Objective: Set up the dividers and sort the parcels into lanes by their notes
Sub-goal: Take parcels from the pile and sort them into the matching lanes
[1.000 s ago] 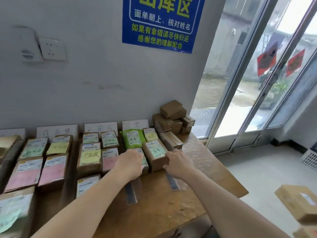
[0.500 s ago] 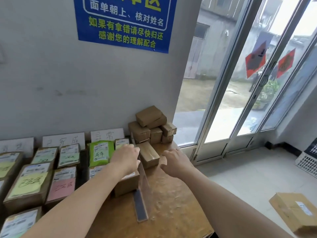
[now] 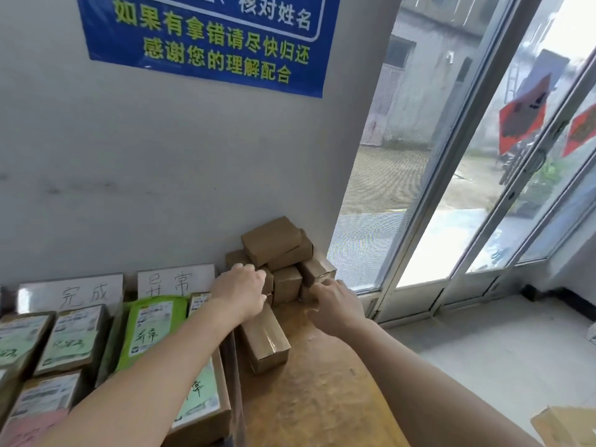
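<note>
My left hand [image 3: 240, 290] reaches over the right-hand lane, its fingertips at the small plain boxes of a brown stack [image 3: 277, 250] against the wall. To the right, my right hand [image 3: 335, 304] hovers near the stack's lower right box with fingers loosely bent, holding nothing. A long brown box [image 3: 263, 340] lies in front of the stack. A clear divider [image 3: 233, 375] stands on edge between that box and a parcel with a green note [image 3: 203, 398]. A green parcel [image 3: 151, 330] lies below a white label card [image 3: 179, 283].
Several noted parcels [image 3: 72, 340] fill the lanes at left, under a second label card [image 3: 74, 293]. The wooden table [image 3: 322, 398] ends at right by glass doors [image 3: 451, 221]. A cardboard box [image 3: 567, 427] lies on the floor, lower right.
Both hands have moved forward from the divider and the noted parcels to the plain box stack at the wall. The divider now stands on edge beside the lane.
</note>
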Demonstrator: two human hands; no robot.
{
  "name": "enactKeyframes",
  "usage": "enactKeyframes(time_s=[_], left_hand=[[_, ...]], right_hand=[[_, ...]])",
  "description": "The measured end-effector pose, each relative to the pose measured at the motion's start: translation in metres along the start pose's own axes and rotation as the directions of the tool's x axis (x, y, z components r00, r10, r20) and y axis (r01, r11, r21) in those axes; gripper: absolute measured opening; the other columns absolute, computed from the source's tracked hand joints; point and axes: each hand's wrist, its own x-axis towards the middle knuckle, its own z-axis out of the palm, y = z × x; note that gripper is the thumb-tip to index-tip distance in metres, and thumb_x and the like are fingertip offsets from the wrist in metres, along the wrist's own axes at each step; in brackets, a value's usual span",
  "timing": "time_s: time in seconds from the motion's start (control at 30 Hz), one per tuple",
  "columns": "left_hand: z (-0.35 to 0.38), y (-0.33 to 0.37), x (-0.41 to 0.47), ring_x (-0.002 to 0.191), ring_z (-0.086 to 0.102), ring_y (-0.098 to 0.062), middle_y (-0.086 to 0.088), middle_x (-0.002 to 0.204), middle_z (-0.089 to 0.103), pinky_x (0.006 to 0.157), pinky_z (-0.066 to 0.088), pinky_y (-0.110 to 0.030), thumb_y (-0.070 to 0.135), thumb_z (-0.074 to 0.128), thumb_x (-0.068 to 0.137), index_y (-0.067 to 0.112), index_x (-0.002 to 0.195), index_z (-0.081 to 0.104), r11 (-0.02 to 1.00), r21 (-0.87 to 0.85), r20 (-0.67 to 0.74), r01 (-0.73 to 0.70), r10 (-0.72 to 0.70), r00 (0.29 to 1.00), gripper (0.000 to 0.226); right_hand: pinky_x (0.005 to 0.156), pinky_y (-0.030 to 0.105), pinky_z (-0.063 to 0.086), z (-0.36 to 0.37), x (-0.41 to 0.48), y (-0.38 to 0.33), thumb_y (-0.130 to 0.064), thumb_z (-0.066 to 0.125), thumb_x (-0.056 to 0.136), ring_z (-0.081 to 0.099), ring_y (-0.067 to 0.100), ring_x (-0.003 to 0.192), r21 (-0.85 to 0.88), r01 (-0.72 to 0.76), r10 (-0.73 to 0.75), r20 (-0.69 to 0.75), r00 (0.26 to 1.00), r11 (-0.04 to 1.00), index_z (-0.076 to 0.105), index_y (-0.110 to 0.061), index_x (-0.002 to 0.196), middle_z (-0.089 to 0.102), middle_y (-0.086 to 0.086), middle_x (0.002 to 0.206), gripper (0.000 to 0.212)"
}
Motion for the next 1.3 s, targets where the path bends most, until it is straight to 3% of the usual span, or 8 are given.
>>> enactKeyframes(time_s=[0.33, 0.5, 0.8, 0.93, 1.03, 1.1, 1.2, 1.3], left_hand=[[0.028, -0.003, 0.090, 0.123, 0.046, -0.024, -0.005, 0.129, 0.051, 0.095, 0.047, -0.041, 0.035, 0.056, 0.094, 0.018, 0.128, 0.051, 0.989, -0.042, 0.001, 0.141, -0.141, 0.990, 0.039], [0.043, -0.003, 0.139, 0.142, 0.030, -0.030, -0.011, 0.154, 0.029, 0.110, 0.037, -0.044, 0.039, 0.058, 0.094, 0.021, 0.153, 0.024, 0.969, -0.043, 0.017, 0.244, -0.244, 0.970, 0.070], [0.073, -0.018, 0.196, 0.145, 0.024, -0.030, -0.012, 0.158, 0.021, 0.116, 0.028, -0.045, 0.059, 0.068, 0.080, 0.020, 0.156, 0.007, 0.931, -0.046, 0.044, 0.362, -0.360, 0.932, 0.105], [0.082, -0.024, 0.201, 0.142, 0.028, -0.029, -0.008, 0.157, 0.022, 0.111, 0.034, -0.044, 0.059, 0.078, 0.069, 0.022, 0.156, 0.005, 0.910, -0.127, 0.037, 0.394, -0.393, 0.919, 0.119], [0.089, -0.025, 0.199, 0.135, 0.039, -0.028, -0.005, 0.152, 0.030, 0.102, 0.044, -0.042, 0.052, 0.081, 0.069, 0.020, 0.153, 0.015, 0.896, -0.164, -0.050, 0.413, -0.425, 0.904, 0.112], [0.093, -0.024, 0.197, 0.129, 0.044, -0.027, -0.005, 0.147, 0.037, 0.094, 0.048, -0.040, 0.042, 0.078, 0.075, 0.016, 0.147, 0.025, 0.897, -0.196, -0.127, 0.395, -0.423, 0.897, 0.093], [0.095, -0.025, 0.193, 0.122, 0.051, -0.028, -0.007, 0.138, 0.047, 0.087, 0.051, -0.039, 0.031, 0.073, 0.076, 0.013, 0.141, 0.037, 0.888, -0.275, -0.204, 0.368, -0.428, 0.880, 0.076], [0.096, -0.028, 0.186, 0.112, 0.057, -0.027, -0.004, 0.130, 0.054, 0.083, 0.052, -0.039, 0.032, 0.071, 0.076, 0.014, 0.137, 0.045, 0.861, -0.375, -0.261, 0.345, -0.455, 0.851, 0.068]], right_hand=[[0.096, 0.035, 0.041, 0.021, 0.104, 0.039, -0.037, 0.060, 0.088, 0.044, 0.030, 0.126, 0.036, 0.079, -0.080, 0.021, 0.997, 0.996, 0.055, -0.016, 0.116, 0.053, 0.008, 0.127, 0.036], [0.093, 0.036, 0.043, 0.034, 0.163, 0.058, -0.031, 0.059, 0.085, 0.045, 0.030, 0.123, 0.055, 0.157, -0.158, 0.003, 0.987, 0.986, 0.054, -0.015, 0.112, 0.050, 0.004, 0.128, 0.032], [0.111, 0.035, 0.028, 0.064, 0.236, 0.073, -0.022, 0.064, 0.080, 0.020, 0.024, 0.146, -0.012, 0.314, -0.315, -0.059, 0.947, 0.949, 0.035, -0.017, 0.142, 0.024, 0.003, 0.156, 0.068], [0.116, 0.038, 0.022, 0.079, 0.252, 0.073, -0.019, 0.064, 0.081, 0.011, 0.029, 0.149, -0.091, 0.324, -0.327, -0.011, 0.945, 0.942, 0.025, -0.017, 0.151, 0.014, 0.011, 0.161, 0.080], [0.105, 0.045, 0.041, 0.088, 0.259, 0.068, -0.014, 0.073, 0.064, 0.036, 0.038, 0.139, -0.129, 0.317, -0.323, -0.027, 0.946, 0.939, 0.044, -0.012, 0.142, 0.038, 0.022, 0.150, 0.083], [0.089, 0.046, 0.052, 0.091, 0.262, 0.064, -0.007, 0.066, 0.059, 0.054, 0.040, 0.124, -0.139, 0.331, -0.342, -0.062, 0.938, 0.933, 0.061, -0.008, 0.126, 0.057, 0.023, 0.132, 0.067], [0.080, 0.045, 0.054, 0.090, 0.262, 0.060, -0.010, 0.049, 0.069, 0.059, 0.038, 0.116, -0.222, 0.388, -0.416, -0.094, 0.904, 0.894, 0.067, -0.011, 0.115, 0.064, 0.017, 0.122, 0.050], [0.078, 0.044, 0.054, 0.092, 0.260, 0.064, -0.013, 0.037, 0.075, 0.061, 0.036, 0.113, -0.245, 0.432, -0.468, -0.112, 0.877, 0.868, 0.067, -0.011, 0.116, 0.066, 0.015, 0.117, 0.051]])
